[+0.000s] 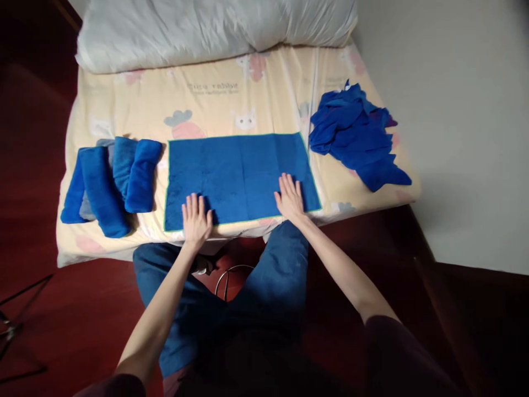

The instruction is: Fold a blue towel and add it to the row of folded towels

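A blue towel (239, 171) with a thin green edge lies spread out flat on the bed, its long side along the near edge. My left hand (196, 220) rests flat on its near left part, fingers out and slightly apart. Near the right corner, my right hand (290, 197) lies palm down on the same cloth, fingers stretched out. Neither hand grips anything. Several rolled or folded blue towels (103, 190) are piled to the left of the flat one. To the right sits a crumpled heap of blue cloths (353, 132).
The bed (136, 105) has a pale yellow sheet with rabbit and strawberry prints. A rolled white quilt (215, 30) lies along its far side. A plain pale wall (467, 127) stands at the right. Thin dark metal legs (10, 331) show on the red floor at left.
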Tool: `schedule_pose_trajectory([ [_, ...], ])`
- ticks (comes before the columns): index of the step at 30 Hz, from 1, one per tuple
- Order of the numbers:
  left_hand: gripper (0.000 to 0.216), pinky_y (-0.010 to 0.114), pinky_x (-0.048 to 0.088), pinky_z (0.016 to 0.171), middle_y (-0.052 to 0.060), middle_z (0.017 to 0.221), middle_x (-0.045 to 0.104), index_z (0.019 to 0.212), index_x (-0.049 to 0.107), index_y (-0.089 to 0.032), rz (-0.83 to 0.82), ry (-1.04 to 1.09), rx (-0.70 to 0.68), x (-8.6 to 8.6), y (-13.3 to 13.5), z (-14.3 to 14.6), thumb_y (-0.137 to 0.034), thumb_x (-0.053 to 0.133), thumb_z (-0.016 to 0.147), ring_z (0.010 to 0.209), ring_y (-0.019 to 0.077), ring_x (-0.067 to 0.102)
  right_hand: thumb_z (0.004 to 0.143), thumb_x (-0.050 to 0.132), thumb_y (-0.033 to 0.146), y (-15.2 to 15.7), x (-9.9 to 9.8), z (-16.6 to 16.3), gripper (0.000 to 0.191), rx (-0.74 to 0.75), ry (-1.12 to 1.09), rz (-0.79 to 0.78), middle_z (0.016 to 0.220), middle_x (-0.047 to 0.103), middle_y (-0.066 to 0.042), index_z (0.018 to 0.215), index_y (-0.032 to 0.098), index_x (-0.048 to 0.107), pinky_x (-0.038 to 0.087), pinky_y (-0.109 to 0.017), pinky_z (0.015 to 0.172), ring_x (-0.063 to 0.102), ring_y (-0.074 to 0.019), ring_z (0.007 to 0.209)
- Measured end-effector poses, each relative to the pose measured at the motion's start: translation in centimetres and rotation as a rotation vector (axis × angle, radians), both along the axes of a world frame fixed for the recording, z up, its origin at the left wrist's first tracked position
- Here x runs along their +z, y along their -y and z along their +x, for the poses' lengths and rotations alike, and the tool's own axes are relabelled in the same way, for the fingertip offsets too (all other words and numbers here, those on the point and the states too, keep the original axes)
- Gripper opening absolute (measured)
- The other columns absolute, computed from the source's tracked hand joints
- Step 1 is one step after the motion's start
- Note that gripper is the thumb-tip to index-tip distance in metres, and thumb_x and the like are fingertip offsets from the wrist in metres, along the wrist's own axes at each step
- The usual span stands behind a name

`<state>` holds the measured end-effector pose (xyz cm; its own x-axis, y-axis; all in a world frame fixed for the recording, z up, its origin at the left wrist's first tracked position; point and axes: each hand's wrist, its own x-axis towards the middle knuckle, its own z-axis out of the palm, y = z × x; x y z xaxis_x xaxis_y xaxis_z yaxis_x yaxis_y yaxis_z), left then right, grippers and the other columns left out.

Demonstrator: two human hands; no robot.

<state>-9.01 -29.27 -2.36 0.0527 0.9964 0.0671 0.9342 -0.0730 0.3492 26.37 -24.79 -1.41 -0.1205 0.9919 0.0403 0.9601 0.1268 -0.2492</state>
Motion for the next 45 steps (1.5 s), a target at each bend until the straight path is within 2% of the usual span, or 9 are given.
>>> schedule_pose_trajectory([
  [4, 0.067, 0.054, 0.012, 0.134, 0.015, 0.175, 0.019, 0.165, 0.03, -0.009, 0.006, 0.062, -0.192, 0.2, -4.7, 6.5, -0.04, 0.031, 0.106, 0.164, 0.029, 0.011, 0.108, 0.033, 0.032, -3.7, -0.6, -8.7, 0.065, 0.212, -0.138, -0.003, 0.175, 0.024, -0.012, 0.168, 0.009, 0.025, 0.007, -0.055, 0.135, 0.016, -0.0264, 0.165],
  [7, 0.067, 0.055, 0.01, 0.134, 0.017, 0.172, 0.026, 0.164, 0.033, -0.007, -0.01, 0.102, -0.253, -1.0, -10.1, 8.8, -0.034, 0.034, 0.103, 0.164, 0.0291, 0.015, 0.108, 0.029, 0.028, -7.7, -2.2, -12.8, 0.063, 0.25, -0.189, -0.054, 0.175, 0.025, -0.01, 0.168, 0.012, 0.024, 0.006, -0.055, 0.136, 0.016, -0.0245, 0.165],
  [11, 0.063, 0.054, 0.006, 0.134, 0.014, 0.173, 0.026, 0.162, 0.038, -0.01, 0.016, 0.121, -0.223, -2.7, -13.9, 8.4, -0.032, 0.032, 0.103, 0.163, 0.0279, 0.017, 0.109, 0.024, 0.029, -11.3, -4.2, -13.6, 0.064, 0.205, -0.179, -0.075, 0.178, 0.011, -0.008, 0.17, 0.011, 0.014, -0.003, -0.057, 0.135, 0.005, -0.0251, 0.166],
  [19, 0.064, 0.05, 0.005, 0.134, 0.01, 0.174, 0.025, 0.163, 0.038, -0.013, 0.044, 0.156, -0.219, -3.3, -14.0, 7.8, -0.036, 0.037, 0.103, 0.163, 0.0251, 0.016, 0.112, 0.023, 0.039, -11.6, -5.0, -13.0, 0.066, 0.215, -0.228, -0.058, 0.178, 0.009, -0.006, 0.17, 0.012, 0.01, -0.009, -0.055, 0.134, 0.0, -0.0235, 0.166],
  [24, 0.068, 0.052, 0.004, 0.134, 0.014, 0.174, 0.023, 0.163, 0.037, -0.01, 0.032, 0.146, -0.132, -2.6, -14.2, 5.3, -0.043, 0.039, 0.104, 0.164, 0.0283, 0.015, 0.111, 0.026, 0.043, -11.7, -4.3, -10.0, 0.069, 0.171, -0.174, -0.07, 0.178, 0.008, -0.008, 0.17, 0.01, 0.009, -0.005, -0.055, 0.135, 0.001, -0.0238, 0.166],
  [31, 0.073, 0.053, 0.002, 0.133, 0.014, 0.176, 0.016, 0.165, 0.03, -0.009, -0.019, 0.084, 0.046, -0.8, -14.0, -1.6, -0.048, 0.034, 0.104, 0.164, 0.0287, 0.009, 0.11, 0.023, 0.043, -11.7, -2.6, 0.0, 0.069, -0.082, -0.03, -0.131, 0.177, 0.011, -0.009, 0.17, 0.01, 0.015, 0.004, -0.054, 0.136, 0.007, -0.0237, 0.166],
  [36, 0.077, 0.054, 0.0, 0.133, 0.014, 0.177, 0.012, 0.165, 0.024, -0.004, -0.024, 0.079, 0.144, -0.7, -14.0, -5.4, -0.053, 0.03, 0.107, 0.164, 0.03, 0.006, 0.111, 0.016, 0.046, -11.2, -2.8, 6.0, 0.07, -0.219, 0.001, -0.11, 0.177, 0.012, -0.012, 0.168, 0.006, 0.017, 0.008, -0.053, 0.135, 0.01, -0.0235, 0.166],
  [40, 0.083, 0.058, -0.002, 0.132, 0.014, 0.177, 0.008, 0.165, 0.018, 0.0, -0.048, 0.108, 0.154, -0.8, -13.9, -7.4, -0.058, 0.028, 0.107, 0.163, 0.0338, 0.003, 0.112, 0.012, 0.047, -11.0, -3.6, 8.5, 0.072, -0.264, 0.021, -0.067, 0.176, 0.014, -0.015, 0.167, 0.001, 0.02, 0.009, -0.049, 0.135, 0.014, -0.0243, 0.165],
  [45, 0.079, 0.055, 0.001, 0.133, 0.02, 0.176, 0.01, 0.165, 0.018, 0.003, -0.047, 0.013, 0.149, -0.7, -13.8, -8.1, -0.051, 0.026, 0.108, 0.164, 0.0331, 0.003, 0.111, 0.018, 0.042, -11.4, -3.8, 9.0, 0.07, -0.283, 0.01, -0.056, 0.175, 0.015, -0.017, 0.166, -0.002, 0.021, 0.008, -0.048, 0.134, 0.015, -0.027, 0.164],
])
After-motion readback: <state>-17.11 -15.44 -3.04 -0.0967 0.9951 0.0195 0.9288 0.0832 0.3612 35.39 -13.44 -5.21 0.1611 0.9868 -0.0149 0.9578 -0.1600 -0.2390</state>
